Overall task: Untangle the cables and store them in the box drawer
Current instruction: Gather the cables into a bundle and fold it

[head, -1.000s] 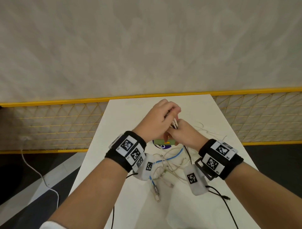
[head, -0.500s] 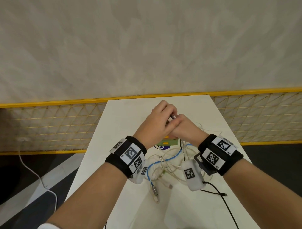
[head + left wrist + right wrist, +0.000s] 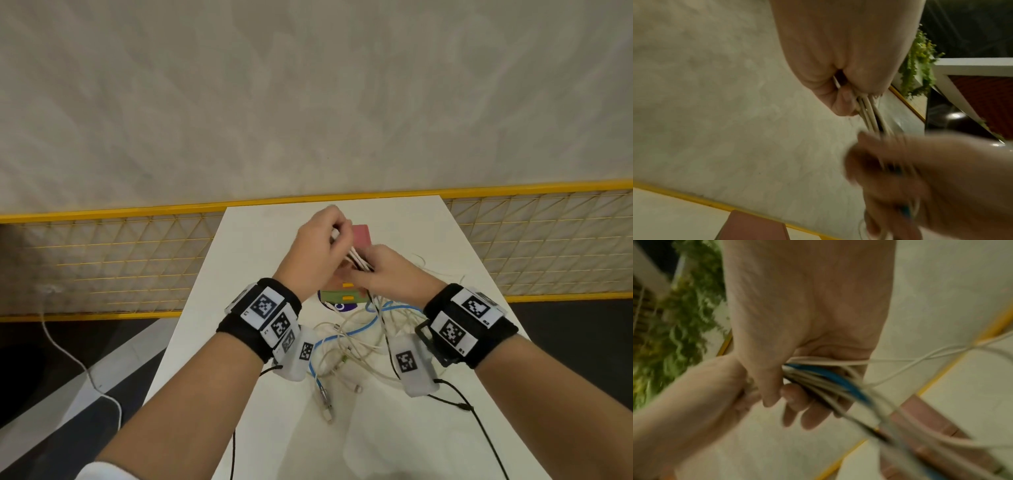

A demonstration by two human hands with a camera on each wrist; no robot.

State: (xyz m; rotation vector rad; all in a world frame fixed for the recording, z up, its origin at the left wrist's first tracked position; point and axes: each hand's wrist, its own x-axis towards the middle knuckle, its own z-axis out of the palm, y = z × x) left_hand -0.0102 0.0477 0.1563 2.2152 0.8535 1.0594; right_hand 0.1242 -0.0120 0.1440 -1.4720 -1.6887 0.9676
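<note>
Both hands are raised over the small box (image 3: 362, 234) with its pink top and green drawer front (image 3: 342, 296). My left hand (image 3: 337, 236) grips a bunch of white cables (image 3: 358, 262), and my right hand (image 3: 363, 272) grips the same bunch just below. In the left wrist view the white strands (image 3: 869, 113) run taut from my left fist (image 3: 840, 97) to the blurred right hand (image 3: 920, 178). In the right wrist view my right hand (image 3: 797, 395) is curled around white, black and blue cable (image 3: 830, 374). The rest of the tangle (image 3: 356, 346) hangs down to the table.
The white table (image 3: 239, 308) is narrow, with a yellow mesh fence (image 3: 102, 260) behind and beside it. Loose plug ends (image 3: 325, 404) lie near me. Black wrist-camera leads (image 3: 479, 421) trail over the near table. A white cord (image 3: 68, 356) lies on the floor at left.
Both hands have moved farther from me over the box. The left hand has pulled up and left, stretching a short run of white cable between the hands. The pink box top now shows.
</note>
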